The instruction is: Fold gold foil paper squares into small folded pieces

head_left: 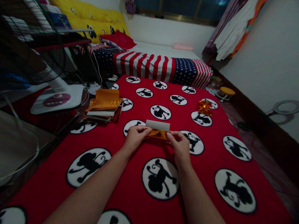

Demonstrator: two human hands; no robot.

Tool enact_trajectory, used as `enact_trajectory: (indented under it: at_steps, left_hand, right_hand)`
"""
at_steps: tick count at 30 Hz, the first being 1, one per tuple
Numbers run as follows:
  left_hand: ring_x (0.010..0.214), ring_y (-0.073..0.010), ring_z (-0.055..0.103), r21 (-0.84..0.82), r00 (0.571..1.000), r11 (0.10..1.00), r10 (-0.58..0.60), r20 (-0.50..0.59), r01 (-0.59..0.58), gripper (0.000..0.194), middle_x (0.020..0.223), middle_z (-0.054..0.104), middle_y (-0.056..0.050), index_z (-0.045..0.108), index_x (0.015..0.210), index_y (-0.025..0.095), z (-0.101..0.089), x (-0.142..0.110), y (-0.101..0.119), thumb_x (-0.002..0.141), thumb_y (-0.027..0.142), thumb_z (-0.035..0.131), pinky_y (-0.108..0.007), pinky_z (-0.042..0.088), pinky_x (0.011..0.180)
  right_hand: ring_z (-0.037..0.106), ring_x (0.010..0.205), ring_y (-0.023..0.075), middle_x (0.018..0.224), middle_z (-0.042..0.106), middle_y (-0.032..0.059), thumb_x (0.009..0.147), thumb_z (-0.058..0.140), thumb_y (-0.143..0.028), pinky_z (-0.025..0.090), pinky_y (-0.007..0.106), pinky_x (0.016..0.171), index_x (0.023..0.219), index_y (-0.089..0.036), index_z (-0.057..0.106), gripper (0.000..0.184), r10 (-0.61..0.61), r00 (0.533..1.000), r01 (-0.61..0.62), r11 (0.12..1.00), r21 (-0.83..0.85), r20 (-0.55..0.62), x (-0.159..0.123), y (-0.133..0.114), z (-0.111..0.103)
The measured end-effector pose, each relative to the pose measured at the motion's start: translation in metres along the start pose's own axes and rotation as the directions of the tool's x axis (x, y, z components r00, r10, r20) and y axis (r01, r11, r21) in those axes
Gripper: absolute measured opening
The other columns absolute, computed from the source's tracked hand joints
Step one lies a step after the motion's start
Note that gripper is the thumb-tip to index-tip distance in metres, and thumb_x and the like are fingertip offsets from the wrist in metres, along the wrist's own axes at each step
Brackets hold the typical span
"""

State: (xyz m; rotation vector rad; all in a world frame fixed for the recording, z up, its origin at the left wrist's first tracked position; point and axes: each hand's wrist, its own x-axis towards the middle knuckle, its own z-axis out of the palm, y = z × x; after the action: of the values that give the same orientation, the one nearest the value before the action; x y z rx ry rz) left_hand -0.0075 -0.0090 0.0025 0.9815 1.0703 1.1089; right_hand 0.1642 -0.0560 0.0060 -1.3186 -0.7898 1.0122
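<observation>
Between my two hands is a sheet of shiny gold paper (158,134) with a pale grey-white strip (158,125) along its far edge. My left hand (136,136) pinches the sheet's left end with thumb and fingers. At the right end, my right hand (178,141) grips it the same way. The sheet is held just over the red blanket (126,189); whether it touches the cloth I cannot tell. A stack of gold and white paper sheets (105,101) lies to the left. Folded shiny gold pieces (205,107) rest on the blanket at the right.
An electric fan (57,96) stands at the left beside the stack. Behind the blanket is a bed with a stars-and-stripes cover (149,65). A yellow-topped stool (227,91) stands on the floor at the right, near the wall.
</observation>
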Motion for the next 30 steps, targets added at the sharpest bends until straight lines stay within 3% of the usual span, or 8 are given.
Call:
enact_trajectory:
  at_steps: [7, 15, 22, 30]
  left_hand:
    - [0.067, -0.0166, 0.067, 0.028, 0.999, 0.999, 0.023, -0.028, -0.022, 0.035, 0.078, 0.074, -0.006, 0.076, 0.079, 0.012, -0.002, 0.0007, -0.0008, 0.059, 0.041, 0.082, -0.024, 0.053, 0.062]
    - [0.069, -0.0173, 0.067, 0.034, 1.0, 0.999, 0.031, -0.006, -0.031, 0.036, 0.081, 0.074, -0.008, 0.076, 0.08, 0.012, -0.0016, 0.0006, -0.001, 0.06, 0.041, 0.081, -0.026, 0.054, 0.064]
    - [0.069, -0.0178, 0.067, 0.053, 0.999, 0.998, 0.035, 0.014, -0.036, 0.037, 0.081, 0.074, -0.008, 0.076, 0.082, 0.012, -0.0014, -0.0003, -0.0016, 0.061, 0.042, 0.081, -0.025, 0.054, 0.063]
    - [0.065, -0.0143, 0.065, -0.002, 1.0, 1.0, 0.012, 0.013, -0.011, 0.036, 0.076, 0.073, -0.004, 0.072, 0.079, 0.013, -0.0005, -0.0005, 0.0002, 0.058, 0.04, 0.083, -0.023, 0.053, 0.062]
  right_hand:
    - [0.064, 0.078, 0.0166, 0.092, 0.07, 0.0046, 0.061, 0.083, -0.038, 0.053, 0.027, 0.067, 0.067, -0.016, 0.066, 0.028, -0.015, 1.0, 0.014, 0.999, 0.037, 0.026, -0.0011, -0.0015, -0.0009]
    - [0.064, 0.073, 0.0171, 0.085, 0.07, 0.0043, 0.062, 0.082, -0.039, 0.053, 0.029, 0.065, 0.065, -0.016, 0.064, 0.029, -0.036, 0.999, 0.036, 0.999, 0.002, 0.002, -0.0002, -0.0006, -0.0018]
    - [0.06, 0.061, 0.0147, 0.067, 0.066, 0.0003, 0.061, 0.082, -0.039, 0.05, 0.028, 0.061, 0.066, -0.017, 0.065, 0.028, -0.041, 0.998, 0.04, 0.999, -0.033, -0.045, -0.0005, 0.0021, -0.0004]
    - [0.062, 0.062, 0.015, 0.067, 0.068, 0.0008, 0.059, 0.083, -0.036, 0.051, 0.028, 0.063, 0.065, -0.017, 0.064, 0.027, -0.05, 0.994, 0.047, 0.998, -0.029, -0.102, 0.0008, 0.0065, 0.0009]
